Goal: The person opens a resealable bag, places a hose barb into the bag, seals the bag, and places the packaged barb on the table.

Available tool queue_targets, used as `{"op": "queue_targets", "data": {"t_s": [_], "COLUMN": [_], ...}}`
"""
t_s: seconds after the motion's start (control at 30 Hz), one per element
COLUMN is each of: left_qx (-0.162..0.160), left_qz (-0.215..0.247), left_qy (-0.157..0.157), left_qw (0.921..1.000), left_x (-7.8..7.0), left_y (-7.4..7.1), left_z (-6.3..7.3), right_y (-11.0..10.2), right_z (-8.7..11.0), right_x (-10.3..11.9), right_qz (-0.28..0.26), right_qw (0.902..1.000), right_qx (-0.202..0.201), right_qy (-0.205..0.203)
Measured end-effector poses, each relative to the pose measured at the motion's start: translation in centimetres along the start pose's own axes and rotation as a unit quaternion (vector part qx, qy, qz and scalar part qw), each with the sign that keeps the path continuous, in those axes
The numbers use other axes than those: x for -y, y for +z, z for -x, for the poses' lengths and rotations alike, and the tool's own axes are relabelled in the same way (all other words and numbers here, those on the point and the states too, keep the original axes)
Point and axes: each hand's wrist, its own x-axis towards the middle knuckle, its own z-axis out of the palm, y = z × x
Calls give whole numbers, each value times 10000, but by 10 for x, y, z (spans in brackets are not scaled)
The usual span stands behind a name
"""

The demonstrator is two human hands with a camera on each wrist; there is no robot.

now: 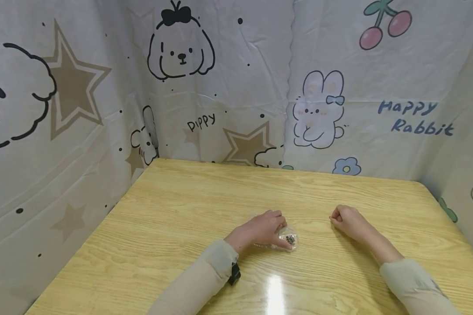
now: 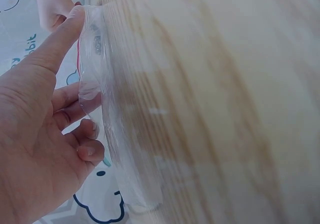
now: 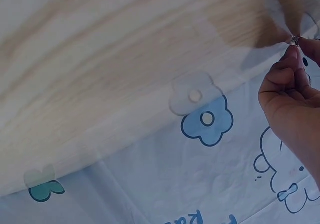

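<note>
A clear plastic zip bag (image 1: 293, 245) lies on the wooden table, with a cluster of small dark metal pieces (image 1: 290, 239) inside it. My left hand (image 1: 266, 228) holds the bag between thumb and fingers. In the left wrist view, the thumb reaches the bag's upper end, beside a red line along its edge, and the other fingers are bent behind the clear film (image 2: 95, 91). To the right, apart from the bag, my right hand (image 1: 351, 222) pinches a tiny metallic piece (image 3: 295, 40) between thumb and forefinger, close to the tabletop. Its exact kind is too small to tell.
The wood-grain table (image 1: 181, 197) reaches back to a printed cloth (image 1: 228, 87) hanging behind it and along both sides. A bright light reflection (image 1: 275, 293) shows near the front. A black band (image 1: 234, 274) sits at the left wrist.
</note>
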Motion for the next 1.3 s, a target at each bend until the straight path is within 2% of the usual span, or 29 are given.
{"op": "queue_targets", "data": {"t_s": [0.73, 1.3], "left_qx": [59, 107], "left_qz": [60, 62], "left_qy": [-29, -100], "left_qw": [10000, 9999], "left_x": [1, -1], "left_y": [0, -1], "left_z": [0, -1], "right_y": [4, 2], "right_z": [-12, -11], "right_x": [1, 2], "right_qz": [-52, -435], "right_qw": [9999, 9975], "right_qx": [25, 410], "right_qy": [-155, -369]}}
